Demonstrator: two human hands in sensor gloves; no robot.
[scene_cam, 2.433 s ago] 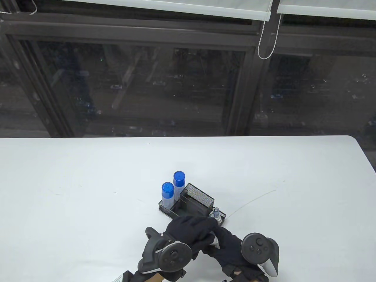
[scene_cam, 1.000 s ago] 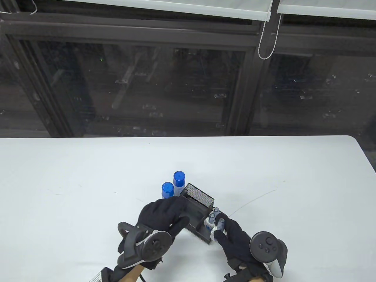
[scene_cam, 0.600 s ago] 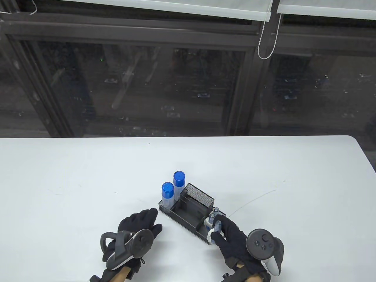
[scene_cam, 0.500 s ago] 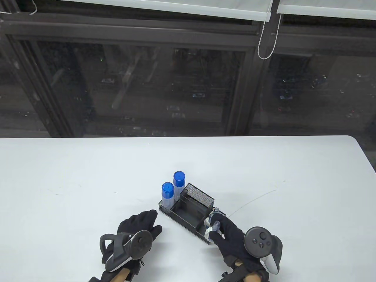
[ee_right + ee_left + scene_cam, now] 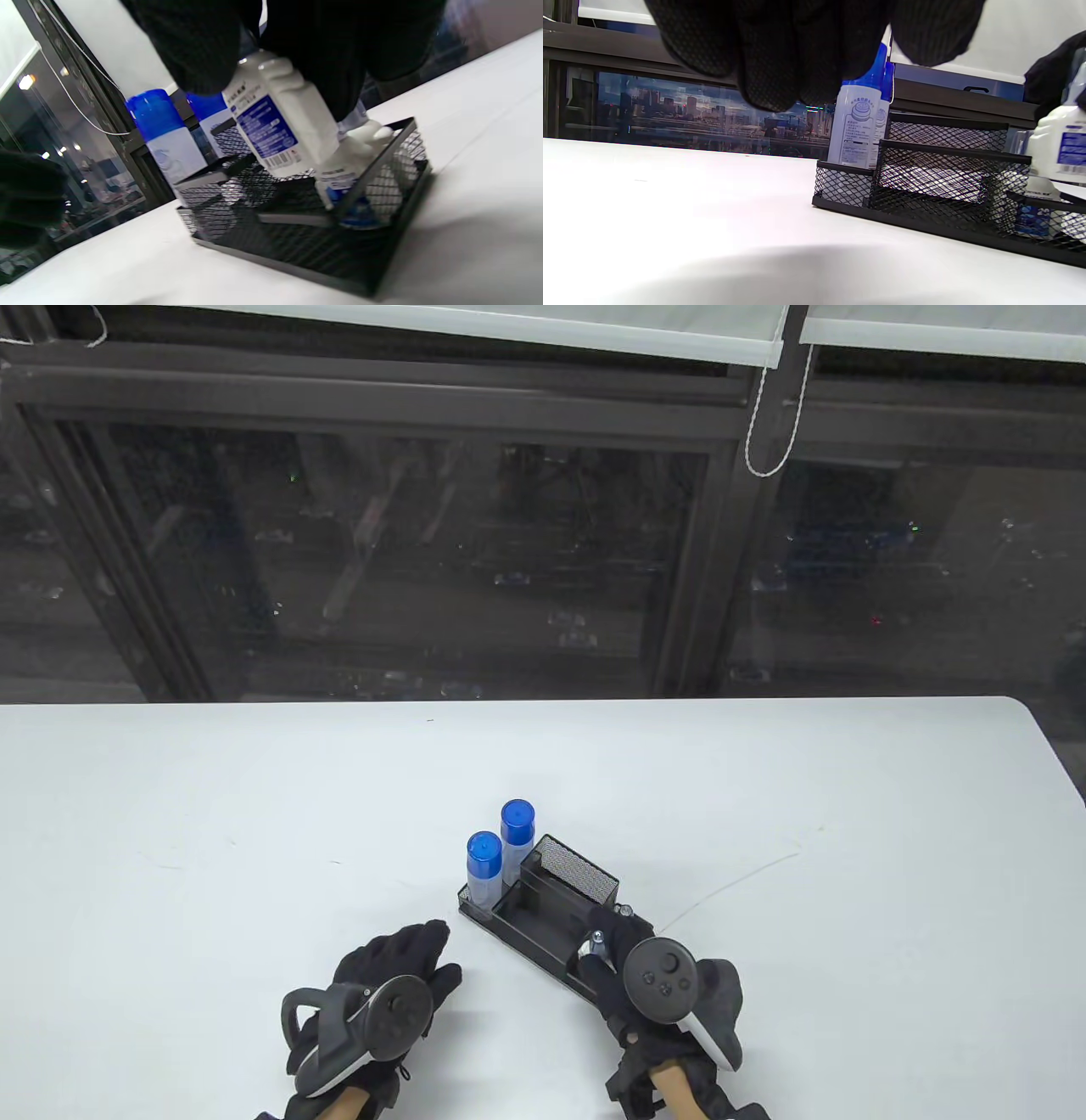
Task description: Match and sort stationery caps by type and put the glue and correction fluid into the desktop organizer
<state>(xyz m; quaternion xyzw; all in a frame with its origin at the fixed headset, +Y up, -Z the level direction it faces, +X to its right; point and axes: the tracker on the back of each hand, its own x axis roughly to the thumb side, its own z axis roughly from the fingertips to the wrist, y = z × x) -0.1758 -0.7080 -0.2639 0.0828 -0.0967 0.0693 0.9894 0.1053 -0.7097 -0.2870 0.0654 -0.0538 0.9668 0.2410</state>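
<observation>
A black mesh organizer point(image 5: 575, 875) stands near the table's front middle. Two glue sticks with blue caps point(image 5: 484, 857) point(image 5: 517, 822) stand upright in its far left compartment. My right hand point(image 5: 607, 940) hovers over the near right compartment and grips a white correction fluid bottle point(image 5: 275, 127) with a blue label, tilted, its base just above the mesh rim. A second correction fluid bottle point(image 5: 352, 173) stands in that compartment, only its clear cap point(image 5: 625, 910) showing from above. My left hand point(image 5: 417, 957) lies flat on the table left of the organizer, holding nothing.
The white table point(image 5: 254, 814) stretches wide to the left, right and behind the organizer. A thin line point(image 5: 730, 882) runs across it to the right. The organizer's middle compartments point(image 5: 543, 912) hold nothing. Dark windows lie beyond the far edge.
My left hand came off the organizer and settled flat on the table to its left. My right hand shifted left over the near right compartment with the bottle, its tracker now covering it.
</observation>
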